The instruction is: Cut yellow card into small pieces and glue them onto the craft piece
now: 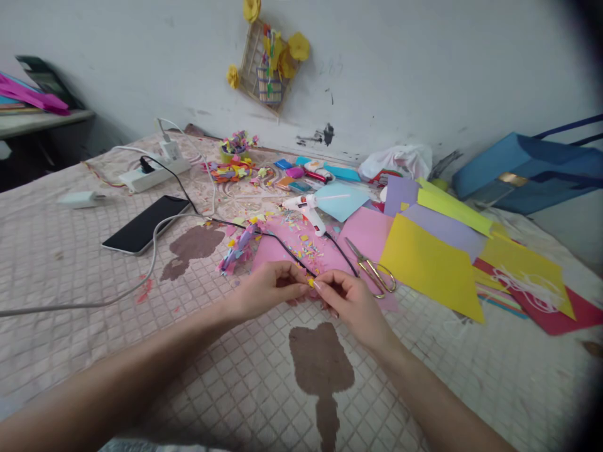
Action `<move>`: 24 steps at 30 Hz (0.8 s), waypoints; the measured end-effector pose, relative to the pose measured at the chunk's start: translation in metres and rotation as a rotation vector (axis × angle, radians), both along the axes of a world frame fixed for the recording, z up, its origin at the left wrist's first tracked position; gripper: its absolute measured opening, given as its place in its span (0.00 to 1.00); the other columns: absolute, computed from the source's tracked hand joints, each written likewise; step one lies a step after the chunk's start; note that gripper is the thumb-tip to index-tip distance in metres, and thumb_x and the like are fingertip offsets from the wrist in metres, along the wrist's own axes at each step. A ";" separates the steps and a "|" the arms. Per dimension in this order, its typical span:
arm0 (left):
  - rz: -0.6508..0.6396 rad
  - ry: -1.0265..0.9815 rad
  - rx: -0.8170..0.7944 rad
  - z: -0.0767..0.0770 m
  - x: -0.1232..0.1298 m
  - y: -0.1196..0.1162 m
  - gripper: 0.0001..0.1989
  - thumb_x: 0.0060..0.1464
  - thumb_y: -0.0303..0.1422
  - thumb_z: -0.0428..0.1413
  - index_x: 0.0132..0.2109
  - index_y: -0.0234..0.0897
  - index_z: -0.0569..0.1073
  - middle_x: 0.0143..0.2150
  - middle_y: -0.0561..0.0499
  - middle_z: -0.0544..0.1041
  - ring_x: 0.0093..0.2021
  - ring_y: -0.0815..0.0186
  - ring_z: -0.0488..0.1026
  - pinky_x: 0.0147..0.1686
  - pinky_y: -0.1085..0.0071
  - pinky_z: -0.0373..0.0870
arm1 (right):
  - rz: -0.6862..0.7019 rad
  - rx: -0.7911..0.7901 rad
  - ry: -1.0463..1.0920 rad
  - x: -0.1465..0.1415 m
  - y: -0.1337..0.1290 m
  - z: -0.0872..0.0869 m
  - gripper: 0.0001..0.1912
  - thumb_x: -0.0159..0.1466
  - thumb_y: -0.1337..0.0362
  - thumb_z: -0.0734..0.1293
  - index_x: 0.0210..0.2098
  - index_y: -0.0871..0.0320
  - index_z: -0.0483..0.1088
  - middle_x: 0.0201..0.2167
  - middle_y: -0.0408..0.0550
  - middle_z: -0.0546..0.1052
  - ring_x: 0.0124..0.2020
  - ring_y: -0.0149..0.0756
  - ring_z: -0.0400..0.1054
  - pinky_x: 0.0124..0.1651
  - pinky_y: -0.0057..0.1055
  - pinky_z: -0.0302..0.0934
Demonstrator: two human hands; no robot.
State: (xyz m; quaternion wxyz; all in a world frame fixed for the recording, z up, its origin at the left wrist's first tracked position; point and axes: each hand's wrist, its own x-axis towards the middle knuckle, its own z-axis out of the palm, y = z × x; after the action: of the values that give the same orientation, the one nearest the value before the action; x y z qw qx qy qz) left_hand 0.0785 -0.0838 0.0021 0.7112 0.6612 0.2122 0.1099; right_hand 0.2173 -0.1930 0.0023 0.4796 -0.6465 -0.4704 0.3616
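Note:
My left hand (pixel 271 289) and my right hand (pixel 346 298) meet above the near edge of a pink paper sheet (pixel 268 248). Between their pinched fingertips is a small yellow paper piece (pixel 311 283); its exact shape is too small to make out. Paper scraps (pixel 308 248) in several colours cover the pink sheet just beyond. To the left of them lies a bundle of purple and pink paper flowers (pixel 239 248). A white glue gun (pixel 306 210) rests behind my hands, its black cord running close by. Gold-handled scissors (pixel 372 267) lie right of my right hand.
A tablet-like black device (pixel 146 225), a white power strip (pixel 157 176) and loose cables occupy the left side. Coloured paper sheets (pixel 428 267) spread over the right, near a blue bag (pixel 522 172). Toward the wall stands a small pot of paper flowers (pixel 235 147).

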 end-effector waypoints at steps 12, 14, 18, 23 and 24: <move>0.050 -0.045 0.243 -0.005 0.001 -0.003 0.09 0.49 0.35 0.55 0.31 0.32 0.68 0.27 0.54 0.69 0.26 0.73 0.65 0.27 0.75 0.62 | 0.015 -0.066 0.141 -0.003 0.000 -0.005 0.12 0.59 0.56 0.62 0.29 0.60 0.67 0.17 0.38 0.61 0.17 0.24 0.52 0.17 0.23 0.46; 0.053 -0.053 0.269 -0.004 0.001 -0.002 0.09 0.50 0.35 0.54 0.31 0.32 0.68 0.27 0.54 0.69 0.27 0.73 0.65 0.28 0.75 0.62 | 0.014 -0.066 0.128 -0.002 0.000 -0.004 0.11 0.59 0.58 0.62 0.29 0.60 0.67 0.17 0.38 0.61 0.17 0.24 0.53 0.18 0.22 0.47; 0.057 -0.042 0.264 -0.004 0.001 -0.001 0.09 0.50 0.35 0.55 0.31 0.31 0.69 0.28 0.52 0.70 0.28 0.72 0.65 0.29 0.74 0.62 | 0.016 -0.050 0.083 -0.001 0.000 -0.003 0.09 0.59 0.61 0.62 0.28 0.61 0.67 0.19 0.39 0.63 0.19 0.24 0.54 0.21 0.22 0.50; 0.076 -0.016 0.220 -0.005 0.002 -0.002 0.08 0.50 0.34 0.54 0.32 0.31 0.69 0.28 0.52 0.70 0.28 0.72 0.66 0.27 0.75 0.62 | 0.009 -0.058 0.093 -0.003 -0.001 -0.006 0.09 0.59 0.60 0.62 0.27 0.60 0.66 0.18 0.38 0.62 0.18 0.24 0.53 0.20 0.23 0.49; 0.074 -0.011 0.207 -0.005 0.002 -0.003 0.08 0.50 0.34 0.54 0.32 0.31 0.69 0.28 0.52 0.70 0.27 0.72 0.66 0.27 0.75 0.62 | 0.003 -0.057 0.093 -0.005 0.000 -0.006 0.10 0.58 0.60 0.62 0.27 0.60 0.66 0.18 0.38 0.62 0.18 0.25 0.54 0.20 0.23 0.49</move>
State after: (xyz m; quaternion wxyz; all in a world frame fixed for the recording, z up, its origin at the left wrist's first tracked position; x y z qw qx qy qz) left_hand 0.0804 -0.0866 -0.0033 0.6356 0.7222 0.2200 0.1613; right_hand 0.2126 -0.1933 -0.0041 0.4819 -0.6418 -0.4380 0.4050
